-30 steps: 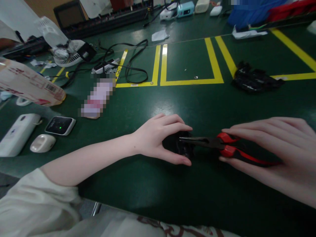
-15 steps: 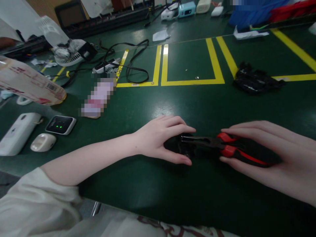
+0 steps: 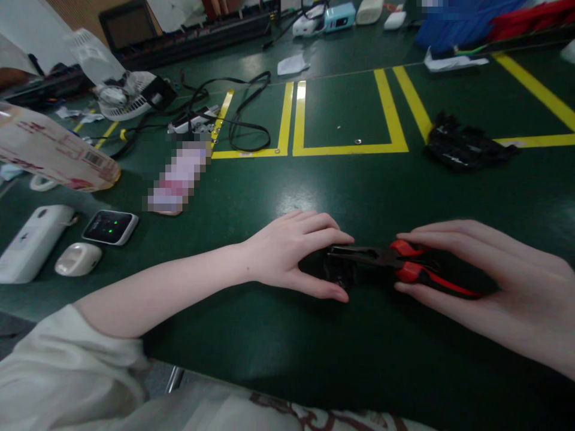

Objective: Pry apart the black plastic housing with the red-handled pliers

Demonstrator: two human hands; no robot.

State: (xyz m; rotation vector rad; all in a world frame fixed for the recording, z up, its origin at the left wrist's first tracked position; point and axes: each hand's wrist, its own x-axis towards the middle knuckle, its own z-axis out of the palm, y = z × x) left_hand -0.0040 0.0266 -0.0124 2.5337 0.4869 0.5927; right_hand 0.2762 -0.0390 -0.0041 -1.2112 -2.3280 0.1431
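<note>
Long-nose pliers (image 3: 385, 257) with red and black handles lie level in my right hand (image 3: 507, 281), thumb on the near handle and fingers on the far one. Their dark jaws point left and reach over a small black part (image 3: 344, 275) low on the table. Thumb and fingers of my left hand (image 3: 299, 254) curve around this part from the left, one on each side. The part is dark and partly covered by the jaws, so its kind and whether the jaws grip it cannot be made out.
A crumpled black plastic bag (image 3: 467, 143) lies at the right beyond my right hand. Yellow tape (image 3: 350, 149) marks boxes on the green table. At the left are a phone (image 3: 182, 176), a bottle (image 3: 58, 149), a small display device (image 3: 111, 227), a white case (image 3: 78, 259) and cables.
My right hand and the pliers have shifted slightly left, the jaws reaching farther over the black part. My left hand stays almost still.
</note>
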